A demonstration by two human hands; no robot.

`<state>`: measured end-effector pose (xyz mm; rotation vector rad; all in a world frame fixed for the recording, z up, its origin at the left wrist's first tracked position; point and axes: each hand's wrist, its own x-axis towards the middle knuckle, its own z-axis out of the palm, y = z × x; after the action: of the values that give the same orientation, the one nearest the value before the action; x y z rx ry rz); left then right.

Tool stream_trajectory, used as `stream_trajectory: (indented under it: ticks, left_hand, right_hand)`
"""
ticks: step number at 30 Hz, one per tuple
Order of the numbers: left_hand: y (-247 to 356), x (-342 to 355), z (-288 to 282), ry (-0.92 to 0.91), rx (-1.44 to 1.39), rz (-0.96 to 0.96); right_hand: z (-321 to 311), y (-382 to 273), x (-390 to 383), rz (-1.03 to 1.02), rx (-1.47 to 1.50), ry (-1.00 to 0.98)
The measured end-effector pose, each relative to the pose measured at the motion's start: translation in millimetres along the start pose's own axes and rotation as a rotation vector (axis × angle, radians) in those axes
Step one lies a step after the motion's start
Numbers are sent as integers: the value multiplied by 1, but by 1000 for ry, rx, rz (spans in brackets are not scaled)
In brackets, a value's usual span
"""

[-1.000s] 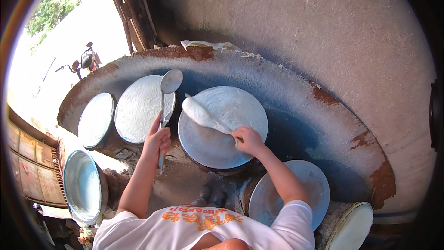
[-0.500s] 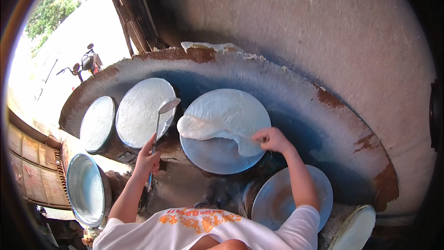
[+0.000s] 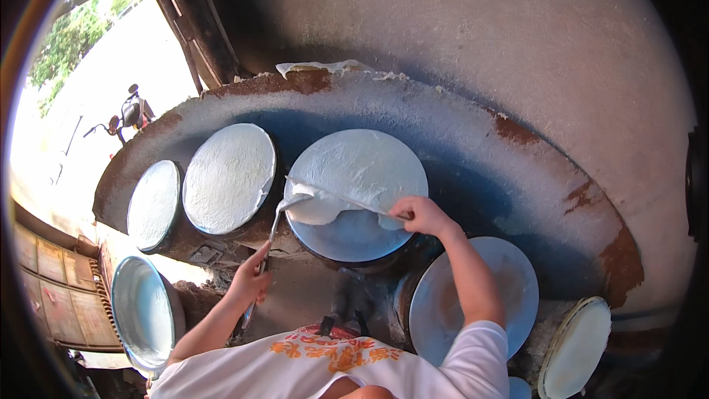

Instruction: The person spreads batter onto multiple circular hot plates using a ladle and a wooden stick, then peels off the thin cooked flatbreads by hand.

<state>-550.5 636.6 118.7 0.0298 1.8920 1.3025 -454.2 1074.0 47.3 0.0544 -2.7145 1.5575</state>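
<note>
My left hand (image 3: 249,281) is closed on a long metal ladle (image 3: 272,230), whose head is tilted over the left edge of the middle round griddle (image 3: 354,240), at the pale batter. My right hand (image 3: 417,216) is closed on a thin flat stick (image 3: 340,196) that lies slantwise across that griddle. A wet pale layer (image 3: 358,155) covers the griddle's far part, with a thicker lump (image 3: 314,210) of batter at the left below the stick; the near part shows bare surface.
Two coated griddles (image 3: 229,177) stand left. A metal basin (image 3: 122,310) is at lower left, a bare griddle (image 3: 473,303) at lower right, beside a pale round disc (image 3: 576,347). A rusty curved rim (image 3: 509,125) surrounds them before a wall. A parked two-wheeler (image 3: 129,114) stands outside.
The ladle has swung down and right onto the middle griddle's edge. My right hand moved right, then slightly up and left, with the stick; the batter is spread over more of the far surface.
</note>
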Motion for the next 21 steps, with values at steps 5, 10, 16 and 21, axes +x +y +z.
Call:
stream_trajectory:
  ticks: [5,10,16,21]
  left_hand:
    - [1,-17,2,-124,53,-53]
    - [3,-23,2,-174,262,97]
    - [63,-16,-49,-277,-168,463]
    - [60,-34,-87,-441,-450,466]
  right_hand:
    - [9,-15,-89,138,-43,162]
    - [85,-63,-113,45,-396,378]
    - [257,-156,-34,397,888,754]
    - [396,-139,122,413,1159,930]
